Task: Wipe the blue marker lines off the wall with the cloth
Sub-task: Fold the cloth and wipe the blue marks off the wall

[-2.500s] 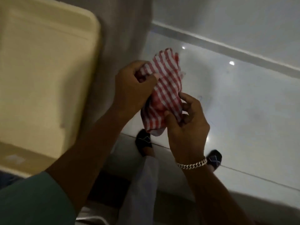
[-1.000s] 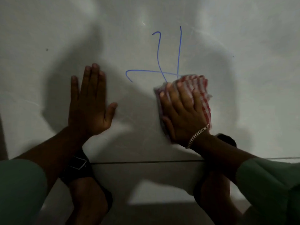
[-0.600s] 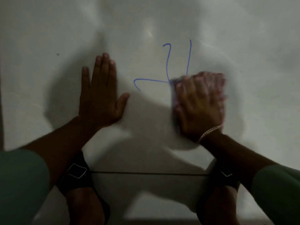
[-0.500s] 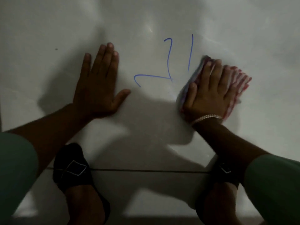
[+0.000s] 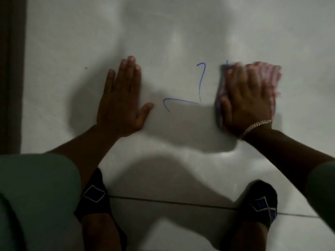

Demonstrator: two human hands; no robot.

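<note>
A pale grey wall (image 5: 181, 33) fills nearly the whole view, bare and open above and to the right of the hands. A dark vertical strip (image 5: 10, 75) edges it at far left, and a thin dark seam (image 5: 172, 201) runs across near the bottom, between two feet in black socks (image 5: 261, 203) with a diamond pattern.

The left hand (image 5: 121, 102) lies flat and open on the wall, fingers together, thumb out, holding nothing. The right hand (image 5: 244, 100), a chain bracelet (image 5: 257, 125) at its wrist, is spread over a red-and-white checked cloth (image 5: 272, 78) and presses it against the wall (both are motion-blurred). The cloth pokes out past the fingertips and along the hand's left and right sides.

The blue marker lines (image 5: 200, 82) sit between the hands: a hooked upright stroke meeting a horizontal stroke that curls down at its left end. A short blue stub (image 5: 226, 63) shows at the cloth's upper left corner. They spell no readable word.

Green sleeves (image 5: 36, 196) frame the lower corners.
</note>
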